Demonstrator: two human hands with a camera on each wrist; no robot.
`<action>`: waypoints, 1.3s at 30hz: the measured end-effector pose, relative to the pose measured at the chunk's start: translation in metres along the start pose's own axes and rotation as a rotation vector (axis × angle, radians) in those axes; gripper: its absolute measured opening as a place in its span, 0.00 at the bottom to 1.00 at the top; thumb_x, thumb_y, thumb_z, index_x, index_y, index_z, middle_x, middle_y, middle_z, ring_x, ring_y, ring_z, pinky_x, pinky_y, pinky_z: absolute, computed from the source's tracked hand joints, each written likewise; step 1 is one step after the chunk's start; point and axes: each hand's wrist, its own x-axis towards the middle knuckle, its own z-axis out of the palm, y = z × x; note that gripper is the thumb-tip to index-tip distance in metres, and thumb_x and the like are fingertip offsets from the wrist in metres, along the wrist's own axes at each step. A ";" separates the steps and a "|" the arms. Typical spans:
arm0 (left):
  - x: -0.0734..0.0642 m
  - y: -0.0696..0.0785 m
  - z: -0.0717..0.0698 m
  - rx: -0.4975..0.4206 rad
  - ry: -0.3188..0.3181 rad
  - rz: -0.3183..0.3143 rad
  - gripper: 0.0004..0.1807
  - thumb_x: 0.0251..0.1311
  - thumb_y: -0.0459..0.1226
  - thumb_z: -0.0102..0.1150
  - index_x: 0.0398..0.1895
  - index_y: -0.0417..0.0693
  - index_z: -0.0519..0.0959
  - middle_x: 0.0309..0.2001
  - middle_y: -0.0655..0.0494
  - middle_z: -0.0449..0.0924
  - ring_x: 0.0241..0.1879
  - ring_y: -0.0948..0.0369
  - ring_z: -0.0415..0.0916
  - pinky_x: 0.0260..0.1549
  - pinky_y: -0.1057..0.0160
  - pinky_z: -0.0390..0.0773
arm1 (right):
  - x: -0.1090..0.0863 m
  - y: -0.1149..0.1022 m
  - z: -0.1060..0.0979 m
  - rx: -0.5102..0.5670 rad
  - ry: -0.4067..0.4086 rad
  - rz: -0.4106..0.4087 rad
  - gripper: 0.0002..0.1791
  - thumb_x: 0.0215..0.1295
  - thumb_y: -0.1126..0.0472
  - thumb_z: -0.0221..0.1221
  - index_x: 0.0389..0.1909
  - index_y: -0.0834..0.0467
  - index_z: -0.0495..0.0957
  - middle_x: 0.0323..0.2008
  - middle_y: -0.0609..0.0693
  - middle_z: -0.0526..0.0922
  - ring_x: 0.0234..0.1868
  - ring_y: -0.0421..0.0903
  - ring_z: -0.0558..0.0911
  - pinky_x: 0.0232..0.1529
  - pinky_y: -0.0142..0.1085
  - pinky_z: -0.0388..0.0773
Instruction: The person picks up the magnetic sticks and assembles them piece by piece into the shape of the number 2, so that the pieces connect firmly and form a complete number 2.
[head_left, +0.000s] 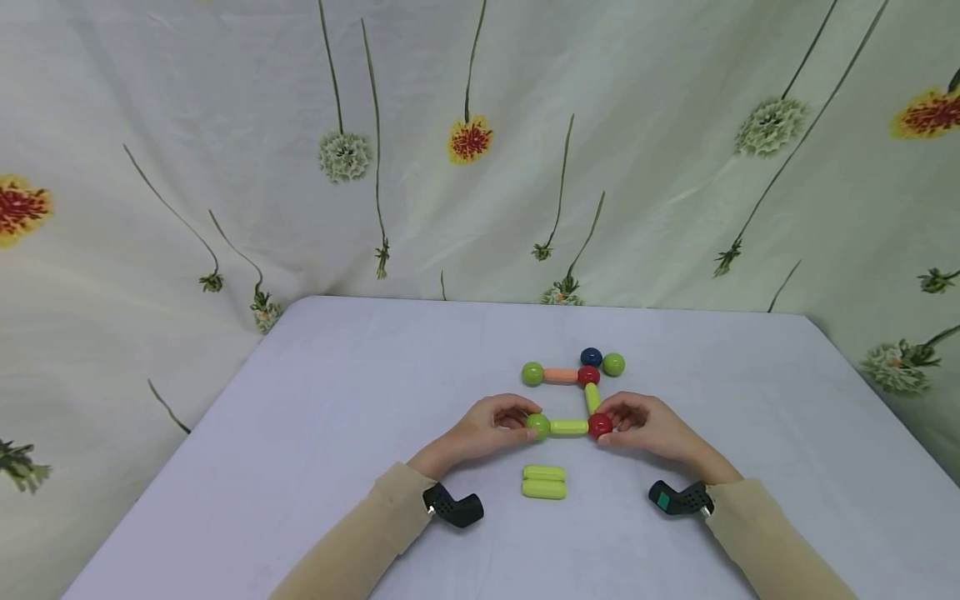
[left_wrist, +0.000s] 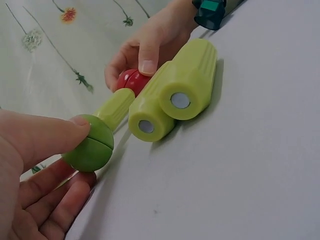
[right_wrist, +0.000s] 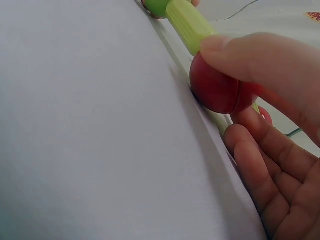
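Observation:
My left hand (head_left: 491,427) pinches a green ball (head_left: 538,426) between thumb and fingers. From that ball a yellow-green rod (head_left: 569,427) runs to a red ball (head_left: 600,425), which my right hand (head_left: 648,427) grips. A second yellow-green rod (head_left: 592,397) leads from the held red ball back to another red ball (head_left: 588,376). An orange rod (head_left: 560,376) joins this farther red ball to a green ball (head_left: 532,373) on its left. The left wrist view shows a seam around the held green ball (left_wrist: 92,145); the right wrist view shows the thumb on the held red ball (right_wrist: 220,85).
Two loose yellow-green rods (head_left: 544,482) lie side by side nearer me, with grey discs in their ends. A dark blue ball (head_left: 591,357) and a green ball (head_left: 613,364) sit beside the farther red ball. The white-covered table (head_left: 337,400) meets a flowered cloth (head_left: 450,208) behind.

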 end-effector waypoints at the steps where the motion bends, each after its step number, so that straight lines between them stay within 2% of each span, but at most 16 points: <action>1: 0.000 0.000 0.000 0.003 0.000 0.000 0.18 0.57 0.33 0.63 0.51 0.40 0.77 0.46 0.50 0.78 0.43 0.59 0.75 0.43 0.67 0.75 | 0.000 0.000 0.000 0.001 0.000 -0.003 0.20 0.51 0.56 0.70 0.45 0.56 0.79 0.33 0.48 0.78 0.35 0.46 0.75 0.36 0.31 0.74; 6: -0.001 0.004 0.001 0.012 0.002 0.004 0.19 0.56 0.30 0.62 0.52 0.34 0.76 0.47 0.44 0.78 0.45 0.51 0.74 0.44 0.63 0.76 | -0.001 -0.002 0.000 0.005 0.007 -0.013 0.20 0.51 0.57 0.70 0.45 0.56 0.79 0.33 0.48 0.78 0.35 0.46 0.75 0.36 0.31 0.75; 10: -0.005 0.022 0.000 0.017 -0.009 0.015 0.19 0.56 0.28 0.61 0.51 0.30 0.74 0.47 0.40 0.77 0.46 0.46 0.74 0.45 0.59 0.76 | -0.001 -0.002 -0.001 0.009 0.009 -0.020 0.19 0.51 0.58 0.70 0.45 0.58 0.79 0.33 0.48 0.78 0.35 0.46 0.74 0.35 0.30 0.74; 13: -0.009 0.035 -0.001 0.022 -0.012 0.016 0.18 0.57 0.28 0.61 0.51 0.29 0.75 0.46 0.39 0.77 0.45 0.46 0.74 0.45 0.61 0.76 | -0.002 -0.003 -0.001 0.015 0.008 -0.027 0.19 0.52 0.60 0.69 0.45 0.60 0.78 0.33 0.49 0.77 0.35 0.46 0.74 0.35 0.30 0.74; 16: -0.011 0.040 0.000 0.027 -0.002 0.007 0.18 0.57 0.29 0.60 0.50 0.30 0.75 0.46 0.40 0.77 0.46 0.47 0.74 0.45 0.61 0.75 | -0.002 -0.005 -0.001 0.031 0.009 -0.031 0.19 0.52 0.62 0.69 0.45 0.60 0.78 0.34 0.49 0.77 0.35 0.47 0.75 0.35 0.29 0.74; 23: -0.012 0.043 0.000 0.019 0.006 -0.012 0.18 0.57 0.28 0.60 0.51 0.31 0.75 0.48 0.40 0.77 0.47 0.47 0.73 0.48 0.51 0.74 | -0.003 -0.006 -0.001 0.049 0.003 -0.038 0.19 0.53 0.62 0.68 0.46 0.61 0.78 0.34 0.50 0.78 0.35 0.47 0.74 0.35 0.30 0.74; 29: -0.012 0.045 0.000 0.022 0.006 -0.027 0.19 0.58 0.28 0.59 0.52 0.31 0.74 0.49 0.41 0.76 0.48 0.48 0.73 0.49 0.50 0.73 | -0.001 -0.001 -0.001 0.039 0.007 -0.054 0.18 0.52 0.60 0.69 0.44 0.60 0.78 0.33 0.50 0.77 0.35 0.47 0.75 0.35 0.30 0.74; 39: -0.010 0.043 -0.001 0.032 -0.003 -0.030 0.18 0.59 0.28 0.58 0.53 0.31 0.75 0.49 0.41 0.77 0.49 0.48 0.73 0.49 0.51 0.72 | -0.002 -0.006 -0.002 0.051 -0.008 -0.041 0.19 0.52 0.60 0.69 0.45 0.61 0.78 0.34 0.51 0.78 0.35 0.47 0.75 0.35 0.30 0.74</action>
